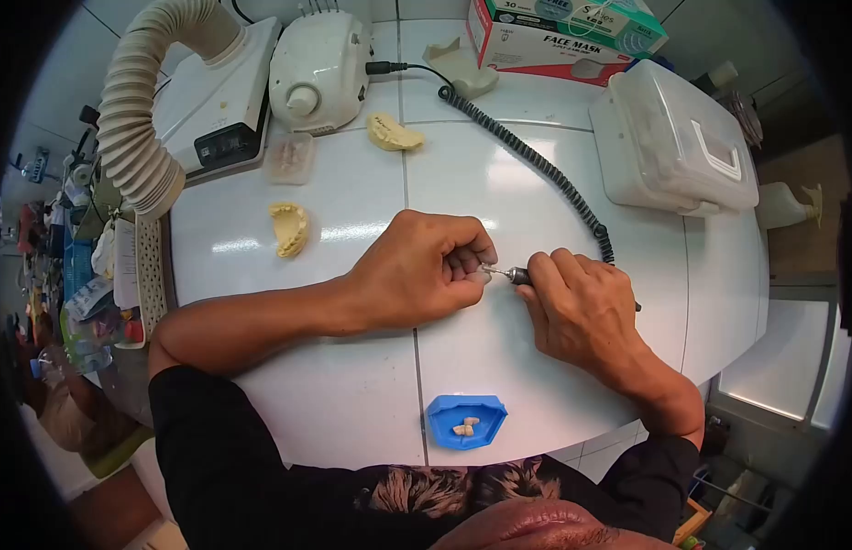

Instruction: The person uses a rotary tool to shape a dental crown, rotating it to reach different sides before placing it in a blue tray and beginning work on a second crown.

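Observation:
My left hand (421, 266) is closed over the middle of the white tiled table, thumb and fingertips pinched round something too small to make out. My right hand (577, 307) grips a dark rotary handpiece (520, 275); its thin metal tip points left and reaches my left fingertips. A black coiled cord (536, 158) runs from the area of my right hand up to a white control box (320, 73). Nearer to my body, a blue tray (439, 426) holds small beige pieces (464, 428). One yellowish dental cast (289, 229) lies left of my left hand, another (394, 133) beyond it.
A ribbed hose (137, 119) hangs at the upper left beside a white device (215, 101). A small clear box (290, 159) lies near the control box. Mask boxes (559, 46) and a white lidded case (669, 137) stand at the upper right.

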Available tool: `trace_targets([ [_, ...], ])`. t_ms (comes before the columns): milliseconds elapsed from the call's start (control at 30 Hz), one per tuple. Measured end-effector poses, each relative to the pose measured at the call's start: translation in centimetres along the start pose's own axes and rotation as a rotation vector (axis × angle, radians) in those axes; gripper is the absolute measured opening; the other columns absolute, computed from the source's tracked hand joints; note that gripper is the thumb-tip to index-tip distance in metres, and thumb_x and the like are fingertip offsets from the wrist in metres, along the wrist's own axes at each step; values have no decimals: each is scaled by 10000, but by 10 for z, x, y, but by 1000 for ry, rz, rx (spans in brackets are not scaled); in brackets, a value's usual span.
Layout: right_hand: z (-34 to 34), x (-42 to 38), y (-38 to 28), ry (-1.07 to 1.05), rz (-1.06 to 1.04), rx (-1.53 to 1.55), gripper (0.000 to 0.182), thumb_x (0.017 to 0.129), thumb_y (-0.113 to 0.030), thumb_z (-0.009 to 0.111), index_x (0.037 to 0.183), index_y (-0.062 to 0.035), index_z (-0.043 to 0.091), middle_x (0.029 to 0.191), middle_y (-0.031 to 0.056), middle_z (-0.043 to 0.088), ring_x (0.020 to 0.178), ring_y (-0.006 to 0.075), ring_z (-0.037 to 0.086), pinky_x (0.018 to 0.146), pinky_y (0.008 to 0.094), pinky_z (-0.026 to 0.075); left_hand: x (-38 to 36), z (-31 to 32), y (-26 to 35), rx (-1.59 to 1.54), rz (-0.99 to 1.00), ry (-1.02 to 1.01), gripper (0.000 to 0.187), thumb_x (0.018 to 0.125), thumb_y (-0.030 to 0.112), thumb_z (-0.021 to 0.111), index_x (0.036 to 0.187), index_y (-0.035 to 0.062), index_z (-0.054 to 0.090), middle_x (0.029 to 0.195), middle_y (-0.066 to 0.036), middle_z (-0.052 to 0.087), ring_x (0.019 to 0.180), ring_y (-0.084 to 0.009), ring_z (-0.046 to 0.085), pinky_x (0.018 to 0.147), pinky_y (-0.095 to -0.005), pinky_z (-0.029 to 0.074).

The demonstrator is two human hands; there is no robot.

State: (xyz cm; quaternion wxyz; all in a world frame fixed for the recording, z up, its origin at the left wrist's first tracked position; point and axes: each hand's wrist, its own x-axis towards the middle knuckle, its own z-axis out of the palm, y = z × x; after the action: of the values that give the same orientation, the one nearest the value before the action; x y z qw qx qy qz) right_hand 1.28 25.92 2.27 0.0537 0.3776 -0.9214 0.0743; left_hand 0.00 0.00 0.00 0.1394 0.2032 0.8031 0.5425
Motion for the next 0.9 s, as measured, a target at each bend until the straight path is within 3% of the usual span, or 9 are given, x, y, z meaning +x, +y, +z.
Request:
trace_targets([
  [900, 1, 2, -2, 26, 11, -19, 259, 962, -235, 815, 928, -74, 615, 740, 51, 550, 600, 220, 637, 552, 365, 497, 1, -3, 3, 15, 9, -10, 201, 906, 51, 823, 1066, -38, 740, 842, -55, 747, 706, -56, 667, 619, -217, 551],
])
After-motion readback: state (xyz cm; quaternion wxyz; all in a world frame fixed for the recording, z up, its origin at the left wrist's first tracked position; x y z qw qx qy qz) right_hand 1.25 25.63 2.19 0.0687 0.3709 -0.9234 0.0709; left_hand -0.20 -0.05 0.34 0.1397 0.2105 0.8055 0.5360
